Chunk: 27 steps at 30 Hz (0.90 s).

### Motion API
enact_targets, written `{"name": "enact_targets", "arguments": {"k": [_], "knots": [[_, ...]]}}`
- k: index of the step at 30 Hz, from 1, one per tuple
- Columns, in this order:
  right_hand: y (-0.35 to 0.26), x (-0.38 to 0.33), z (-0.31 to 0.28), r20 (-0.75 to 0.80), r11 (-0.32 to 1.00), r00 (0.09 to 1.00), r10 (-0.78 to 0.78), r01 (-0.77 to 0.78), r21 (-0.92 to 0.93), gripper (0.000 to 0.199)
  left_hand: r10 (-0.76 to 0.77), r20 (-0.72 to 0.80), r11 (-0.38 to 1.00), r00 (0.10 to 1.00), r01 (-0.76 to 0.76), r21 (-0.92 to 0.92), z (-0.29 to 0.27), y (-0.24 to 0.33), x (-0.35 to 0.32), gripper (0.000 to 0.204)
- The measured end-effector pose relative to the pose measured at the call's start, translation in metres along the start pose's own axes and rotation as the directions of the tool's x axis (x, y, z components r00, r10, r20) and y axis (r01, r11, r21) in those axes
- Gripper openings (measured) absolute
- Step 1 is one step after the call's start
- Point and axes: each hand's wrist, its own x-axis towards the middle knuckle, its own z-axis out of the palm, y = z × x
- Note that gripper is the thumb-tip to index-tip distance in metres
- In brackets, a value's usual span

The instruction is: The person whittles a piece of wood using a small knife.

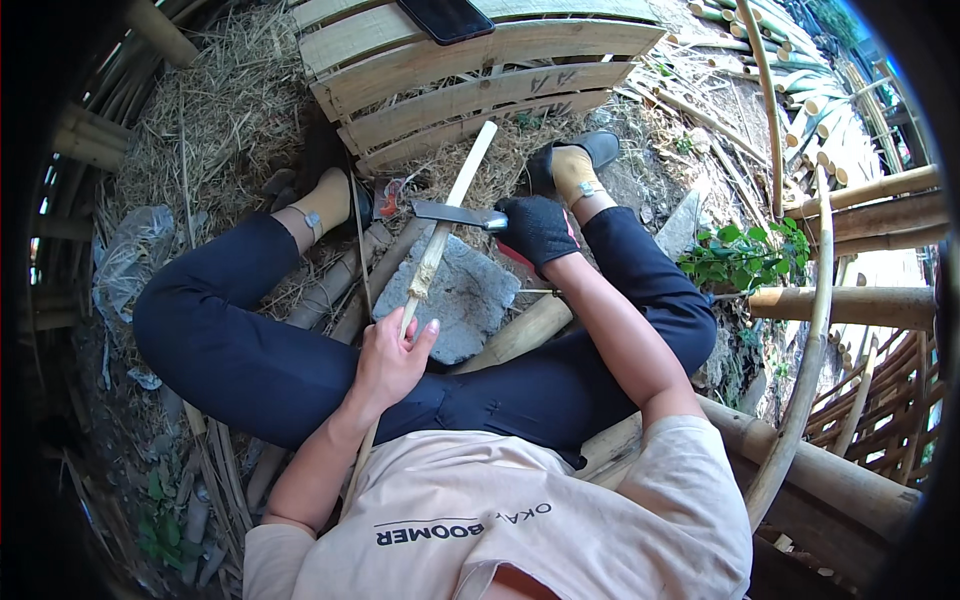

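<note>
Grey stone (470,312) beneath pale stick (468,175), crate (480,62) beyond

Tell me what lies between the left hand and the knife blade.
In the head view: a stretch of the stick with a frayed patch, seen over the grey stone.

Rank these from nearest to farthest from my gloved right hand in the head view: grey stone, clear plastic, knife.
1. Knife: gripped in the right hand, blade pointing left.
2. Grey stone: lower left of that hand, between the legs.
3. Clear plastic: at the far left.
</note>
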Motion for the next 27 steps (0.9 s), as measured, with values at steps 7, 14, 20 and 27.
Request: {"name": "enact_targets", "arguments": {"k": [7, 14, 20, 27], "knots": [[0.024, 0.007, 0.007, -0.064, 0.980, 0.987, 0.149, -0.139, 0.146, 0.020, -0.005, 0.019, 0.999, 1.000, 0.005, -0.031, 0.004, -0.002, 0.002, 0.041], [0.054, -0.003, -0.005, -0.096, 0.987, 0.989, 0.116, -0.104, 0.123, 0.021, -0.022, 0.044, 0.997, 0.999, 0.025, -0.069, 0.004, -0.002, 0.002, 0.042], [-0.009, -0.018, -0.003, 0.100, 0.985, 0.992, -0.073, 0.056, 0.165, 0.020, -0.163, 0.155, 0.914, 0.974, 0.208, -0.349, 0.000, -0.016, 0.008, 0.038], [-0.025, -0.021, -0.011, 0.052, 0.992, 0.998, -0.045, 0.039, 0.121, 0.018, -0.182, 0.522, 0.559, 0.834, 0.524, -0.643, -0.019, -0.004, 0.005, 0.034]]}}
